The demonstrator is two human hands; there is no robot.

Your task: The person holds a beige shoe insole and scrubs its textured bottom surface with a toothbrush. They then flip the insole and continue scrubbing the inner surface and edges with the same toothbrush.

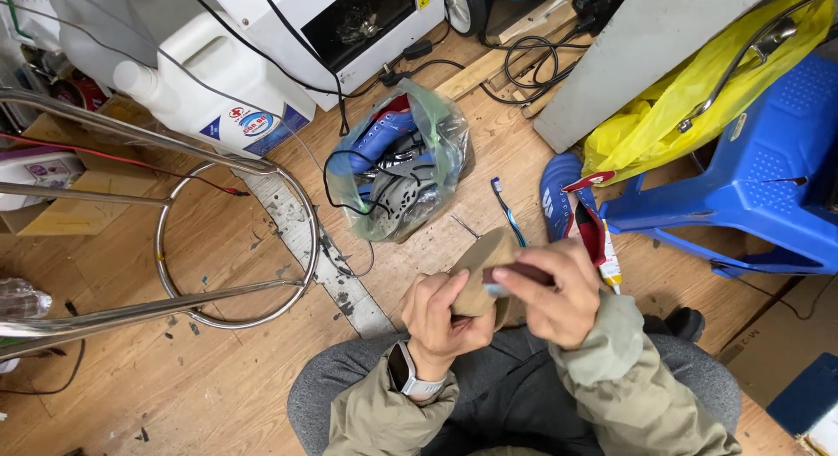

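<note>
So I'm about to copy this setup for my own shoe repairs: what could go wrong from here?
1. The left hand holds the tan insole-like piece in mid-air while the right hand works a small tool on it; a slip could hit the left fingers.
2. The glue tube lies on the floor beside the knee; it might get knocked or leak.
3. Loose black cables and a toothbrush clutter the floor, possibly snagging a foot.
</note>
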